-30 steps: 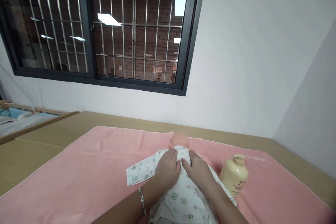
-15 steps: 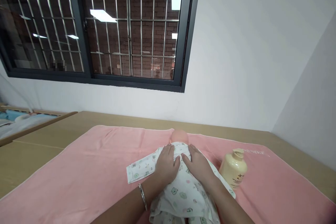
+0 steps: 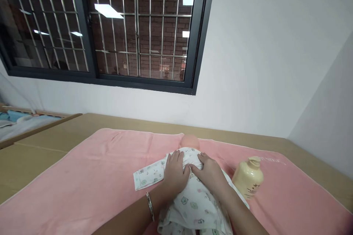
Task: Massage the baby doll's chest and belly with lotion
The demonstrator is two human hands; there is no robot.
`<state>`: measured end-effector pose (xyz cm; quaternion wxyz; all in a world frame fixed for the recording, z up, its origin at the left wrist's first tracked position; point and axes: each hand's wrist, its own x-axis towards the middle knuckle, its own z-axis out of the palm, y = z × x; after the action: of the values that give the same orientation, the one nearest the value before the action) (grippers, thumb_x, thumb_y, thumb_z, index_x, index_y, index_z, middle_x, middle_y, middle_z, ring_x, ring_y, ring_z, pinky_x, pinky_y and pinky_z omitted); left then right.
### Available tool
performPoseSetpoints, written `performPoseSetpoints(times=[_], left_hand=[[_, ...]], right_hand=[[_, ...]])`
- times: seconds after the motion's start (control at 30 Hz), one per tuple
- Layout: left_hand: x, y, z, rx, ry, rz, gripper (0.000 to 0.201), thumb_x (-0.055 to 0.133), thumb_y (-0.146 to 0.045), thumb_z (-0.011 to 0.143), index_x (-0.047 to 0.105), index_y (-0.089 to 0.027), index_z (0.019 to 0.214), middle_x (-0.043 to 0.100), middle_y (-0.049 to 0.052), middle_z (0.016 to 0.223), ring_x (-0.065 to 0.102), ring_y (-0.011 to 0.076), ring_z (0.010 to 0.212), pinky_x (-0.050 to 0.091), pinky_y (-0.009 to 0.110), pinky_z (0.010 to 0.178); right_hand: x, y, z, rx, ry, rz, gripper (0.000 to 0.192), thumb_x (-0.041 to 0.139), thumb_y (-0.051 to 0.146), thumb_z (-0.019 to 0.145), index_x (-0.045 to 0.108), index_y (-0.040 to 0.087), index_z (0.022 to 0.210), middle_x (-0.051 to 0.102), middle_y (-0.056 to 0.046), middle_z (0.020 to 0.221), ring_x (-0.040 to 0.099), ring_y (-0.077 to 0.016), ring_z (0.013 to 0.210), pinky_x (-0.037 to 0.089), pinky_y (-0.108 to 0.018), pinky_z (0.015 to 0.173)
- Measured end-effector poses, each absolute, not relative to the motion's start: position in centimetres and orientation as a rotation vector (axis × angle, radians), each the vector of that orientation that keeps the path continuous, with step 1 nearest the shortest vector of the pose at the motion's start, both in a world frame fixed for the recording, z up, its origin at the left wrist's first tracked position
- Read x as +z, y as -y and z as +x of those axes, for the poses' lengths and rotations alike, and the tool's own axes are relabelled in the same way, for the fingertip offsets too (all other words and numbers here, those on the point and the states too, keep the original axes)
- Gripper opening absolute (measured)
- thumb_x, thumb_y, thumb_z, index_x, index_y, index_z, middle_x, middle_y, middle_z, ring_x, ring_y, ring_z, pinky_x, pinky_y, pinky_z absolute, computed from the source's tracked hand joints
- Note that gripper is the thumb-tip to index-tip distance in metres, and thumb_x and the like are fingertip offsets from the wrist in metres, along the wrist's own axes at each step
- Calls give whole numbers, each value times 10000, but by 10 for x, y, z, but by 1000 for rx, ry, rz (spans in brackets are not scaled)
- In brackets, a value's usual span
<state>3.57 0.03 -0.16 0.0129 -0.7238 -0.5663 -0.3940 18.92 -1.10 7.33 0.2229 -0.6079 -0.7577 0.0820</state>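
A baby doll in white printed clothes lies on a pink towel, its bald head toward the wall. My left hand rests flat on the left of its upper body, fingers together and pointing away from me. On the other side my right hand lies on the cloth, its fingers a little bent over the shoulder. The two thumbs nearly meet at the middle. One sleeve stretches out to the left; the other is partly behind my right forearm. Which way the doll faces I cannot tell.
A cream pump bottle stands on the towel right of the doll, close to my right forearm. The tan tabletop ends at a white wall with a barred window. A wood-edged bed is at the far left.
The fingers of my right hand have bent slightly more over the doll's shoulder. My left hand stays nearly in place. The view has shifted a little.
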Motion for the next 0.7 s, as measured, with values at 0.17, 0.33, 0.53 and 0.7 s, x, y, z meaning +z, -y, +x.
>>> performPoseSetpoints(times=[0.17, 0.33, 0.53, 0.7], left_hand=[[6, -2, 34, -1163, 1829, -2382, 526, 414, -254, 877, 498, -104, 1374, 518, 143, 1439, 384, 305, 1394, 216, 563, 1185], [9, -3, 32, -1198, 1774, -2416, 516, 426, -263, 880, 516, -134, 1372, 531, 118, 1434, 421, 292, 1378, 242, 547, 1190], [-2, 0, 32, -1395, 1437, -2230, 368, 406, -233, 908, 652, -165, 1174, 690, 114, 1210, 625, 258, 1163, 495, 469, 1037], [-9, 2, 35, -1427, 1380, -2127, 309, 415, -226, 913, 682, -205, 1065, 737, 96, 1068, 687, 253, 1020, 563, 451, 929]], right_hand=[[63, 2, 192, 234, 2100, -1686, 531, 512, 469, 856, 581, 146, 1271, 587, -150, 1337, 509, -292, 1271, 382, -378, 1032], [51, -4, 194, 178, 2178, -1682, 637, 432, 456, 903, 429, 99, 1431, 410, -154, 1513, 289, -279, 1443, 183, -439, 1176], [58, 17, 179, -163, 2159, -1846, 498, 348, 410, 970, 602, 59, 1215, 613, -232, 1265, 530, -326, 1249, 358, -420, 1062], [68, 33, 169, -240, 2090, -1982, 464, 316, 399, 986, 656, 85, 1009, 692, -230, 995, 667, -313, 969, 476, -372, 803]])
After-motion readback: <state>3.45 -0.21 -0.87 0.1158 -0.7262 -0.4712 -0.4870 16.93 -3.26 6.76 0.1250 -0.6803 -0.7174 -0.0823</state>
